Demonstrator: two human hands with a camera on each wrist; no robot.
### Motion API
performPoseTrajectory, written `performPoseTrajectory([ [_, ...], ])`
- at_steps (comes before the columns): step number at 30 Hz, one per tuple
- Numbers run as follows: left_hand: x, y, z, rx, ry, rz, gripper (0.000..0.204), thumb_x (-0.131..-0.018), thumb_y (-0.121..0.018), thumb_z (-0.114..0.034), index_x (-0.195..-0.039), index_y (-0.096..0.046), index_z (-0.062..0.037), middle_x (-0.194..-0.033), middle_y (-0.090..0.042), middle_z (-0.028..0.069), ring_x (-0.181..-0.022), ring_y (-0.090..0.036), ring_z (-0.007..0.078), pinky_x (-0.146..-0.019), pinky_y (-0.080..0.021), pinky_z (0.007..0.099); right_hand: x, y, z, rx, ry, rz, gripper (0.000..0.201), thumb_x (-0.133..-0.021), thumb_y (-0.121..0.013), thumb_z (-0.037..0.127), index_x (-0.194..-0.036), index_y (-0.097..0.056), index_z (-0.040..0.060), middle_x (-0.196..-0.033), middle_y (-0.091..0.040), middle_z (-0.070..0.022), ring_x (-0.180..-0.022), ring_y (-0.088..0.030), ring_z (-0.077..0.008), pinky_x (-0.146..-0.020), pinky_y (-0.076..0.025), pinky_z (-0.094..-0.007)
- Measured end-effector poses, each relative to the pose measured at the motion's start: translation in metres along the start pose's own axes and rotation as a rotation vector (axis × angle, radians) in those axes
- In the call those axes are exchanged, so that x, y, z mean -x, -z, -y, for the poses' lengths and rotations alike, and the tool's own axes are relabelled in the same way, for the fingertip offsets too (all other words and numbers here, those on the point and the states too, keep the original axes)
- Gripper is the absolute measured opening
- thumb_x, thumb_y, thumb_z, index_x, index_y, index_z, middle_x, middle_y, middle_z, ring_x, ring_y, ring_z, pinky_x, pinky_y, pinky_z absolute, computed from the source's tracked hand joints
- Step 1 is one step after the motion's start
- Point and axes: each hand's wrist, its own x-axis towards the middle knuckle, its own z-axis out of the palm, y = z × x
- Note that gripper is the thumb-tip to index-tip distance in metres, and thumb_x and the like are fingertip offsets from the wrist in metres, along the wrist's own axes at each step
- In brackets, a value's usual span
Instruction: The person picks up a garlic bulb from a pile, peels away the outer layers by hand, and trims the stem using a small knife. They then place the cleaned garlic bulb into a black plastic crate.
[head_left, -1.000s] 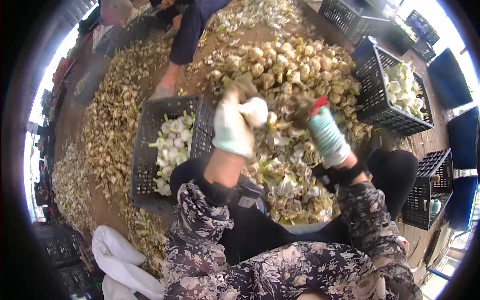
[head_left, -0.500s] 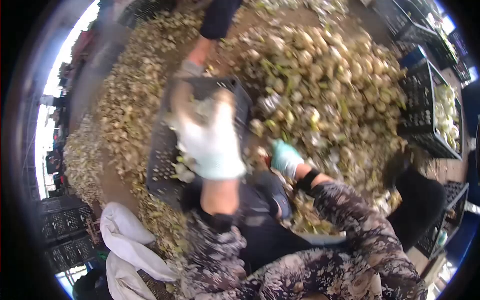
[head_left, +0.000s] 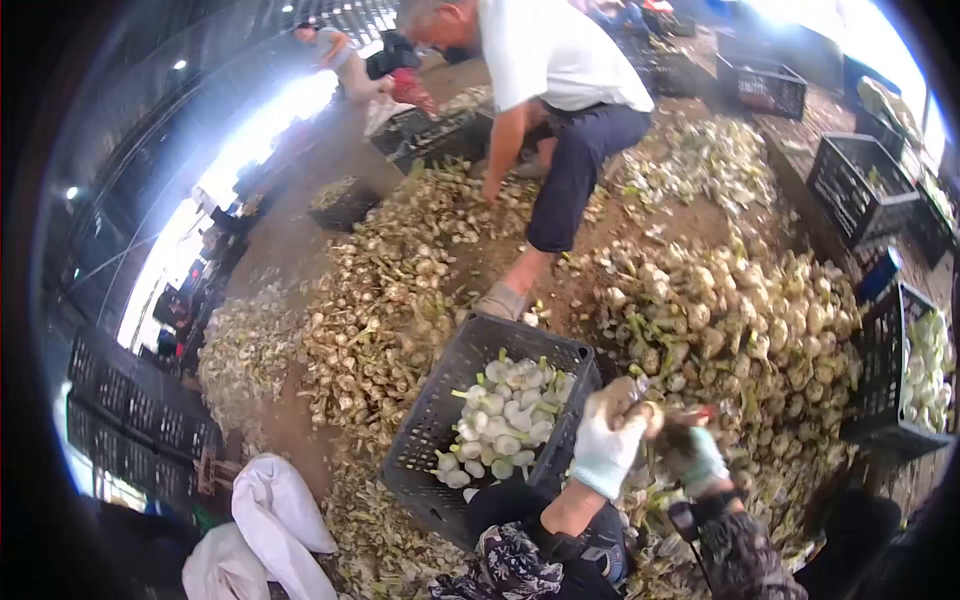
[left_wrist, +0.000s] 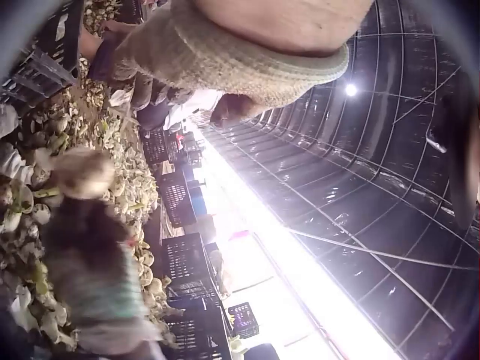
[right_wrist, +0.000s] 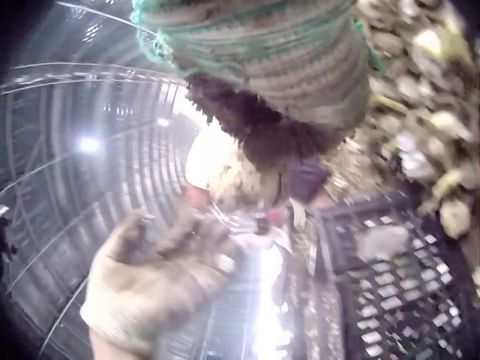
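Observation:
My left hand (head_left: 607, 438), in a pale knitted glove, is beside the right one in front of the garlic heap (head_left: 740, 320). In the right wrist view the left hand (right_wrist: 154, 285) has its fingers spread and loosely bent, with nothing seen in them. My right hand (head_left: 697, 458), in a teal-and-white glove with dark fingers, holds a garlic bulb (right_wrist: 244, 178) at its fingertips, close to the left hand. The left wrist view shows that bulb (left_wrist: 84, 172) above the blurred right hand (left_wrist: 97, 262). Left of the hands, a black crate (head_left: 420, 450) holds peeled white bulbs (head_left: 505, 415).
A person (head_left: 565, 60) in a white shirt bends over beyond the crate, one foot near its far corner. Another crate of white bulbs (head_left: 928, 370) is at the right. White sacks (head_left: 275, 510) lie at lower left, and more garlic (head_left: 370, 320) covers the floor at left.
The head view has tilted up, bringing the bending person into sight. My left hand has left the black crate and come beside the right hand, which now holds a bulb up.

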Motion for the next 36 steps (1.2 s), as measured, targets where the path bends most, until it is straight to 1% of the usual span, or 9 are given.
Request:
performPoseTrajectory([
  [2, -0.011, 0.012, 0.029, -0.469, -0.102, 0.15, 0.04, -0.082, -0.063, -0.02, -0.112, -0.05, 0.002, -0.101, -0.056, 0.0098, -0.09, -0.057, 0.0206, -0.076, -0.046, 0.032, 0.025, -0.044, 0.038, 0.165, 0.205, 0.207, 0.034, -0.086, -0.054, 0.029, -0.107, -0.056, 0.0025, -0.106, -0.06, -0.0101, -0.097, -0.057, -0.0216, -0.086, -0.047, -0.0332],
  [10, 0.019, -0.021, 0.033, 0.308, 0.531, 0.509, 0.031, -0.091, -0.051, -0.025, -0.113, -0.052, -0.0045, -0.111, -0.055, 0.0048, -0.098, -0.052, 0.0138, -0.087, -0.044, 0.0311, 0.093, -0.07, 0.084, 0.551, 0.36, 0.161, 0.029, -0.088, -0.054, 0.022, -0.107, -0.053, 0.0008, -0.099, -0.06, -0.0109, -0.086, -0.06, -0.0199, -0.075, -0.052, -0.0322],
  [12, 0.018, -0.015, 0.012, -0.741, -0.737, 0.737, 0.047, -0.057, -0.062, 0.004, -0.104, -0.057, -0.004, -0.109, -0.055, 0.0146, -0.099, -0.054, 0.0308, -0.088, -0.045, 0.0368, 0.121, -0.096, 0.087, 0.552, 0.454, 0.165, 0.023, -0.089, -0.05, 0.009, -0.11, -0.053, 0.0001, -0.102, -0.059, -0.0083, -0.088, -0.057, -0.0152, -0.075, -0.048, -0.03],
  [16, 0.029, -0.037, -0.013, 0.069, 0.036, 0.532, 0.052, -0.073, -0.064, 0.002, -0.122, -0.046, -0.0018, -0.113, -0.053, 0.0102, -0.097, -0.056, 0.0189, -0.085, -0.048, 0.0287, 0.119, -0.061, 0.09, 0.055, 0.473, 0.043, 0.042, -0.089, -0.051, 0.035, -0.118, -0.047, 0.0057, -0.094, -0.058, -0.0013, -0.084, -0.056, -0.0153, -0.073, -0.045, -0.0267],
  [21, 0.033, -0.043, -0.001, -0.006, -0.042, 0.515, 0.073, -0.068, -0.071, 0.006, -0.132, -0.035, -0.0017, -0.12, -0.05, 0.0094, -0.105, -0.052, 0.018, -0.09, -0.045, 0.0309, 0.137, -0.075, 0.093, 0.381, 0.355, -0.043, 0.032, -0.088, -0.052, 0.041, -0.097, -0.057, 0.01, -0.08, -0.057, 0.0018, -0.059, -0.051, -0.0062, -0.051, -0.04, -0.0193],
  [25, 0.027, -0.043, 0.008, -0.264, -0.341, 0.56, 0.078, -0.064, -0.074, 0.005, -0.132, -0.035, -0.0022, -0.121, -0.05, 0.0091, -0.108, -0.051, 0.0186, -0.092, -0.043, 0.0315, 0.115, -0.071, 0.078, 0.355, 0.475, 0.015, 0.02, -0.091, -0.05, 0.022, -0.101, -0.057, 0.0064, -0.083, -0.06, -0.0008, -0.071, -0.056, -0.0088, -0.06, -0.044, -0.0204],
  [26, 0.025, -0.042, 0.008, -0.414, -0.494, 0.583, 0.078, -0.064, -0.074, 0.005, -0.132, -0.036, -0.0025, -0.121, -0.05, 0.0097, -0.109, -0.05, 0.0189, -0.093, -0.042, 0.0319, 0.118, -0.086, 0.085, 1.111, 0.73, -0.002, 0.017, -0.09, -0.051, 0.014, -0.1, -0.058, 0.0029, -0.089, -0.062, -0.0028, -0.077, -0.057, -0.0108, -0.066, -0.046, -0.0221],
  [28, 0.027, -0.042, 0.007, -0.344, -0.412, 0.561, 0.076, -0.062, -0.075, 0.005, -0.129, -0.039, -0.0013, -0.122, -0.049, 0.0102, -0.109, -0.05, 0.0191, -0.094, -0.041, 0.0312, 0.13, -0.114, 0.086, 0.641, 0.492, -0.105, 0.016, -0.086, -0.055, 0.01, -0.099, -0.059, 0.0004, -0.091, -0.063, -0.0035, -0.078, -0.058, -0.0108, -0.066, -0.046, -0.0227],
  [36, 0.031, -0.041, 0.0, -0.178, -0.303, 0.558, 0.073, -0.061, -0.076, 0.005, -0.126, -0.043, -0.0001, -0.117, -0.051, 0.0095, -0.109, -0.05, 0.0191, -0.092, -0.042, 0.0301, 0.136, -0.11, 0.104, 0.672, 0.361, -0.019, 0.031, -0.082, -0.064, 0.023, -0.099, -0.057, -0.001, -0.076, -0.061, -0.0023, -0.063, -0.057, -0.0063, -0.053, -0.045, -0.0199],
])
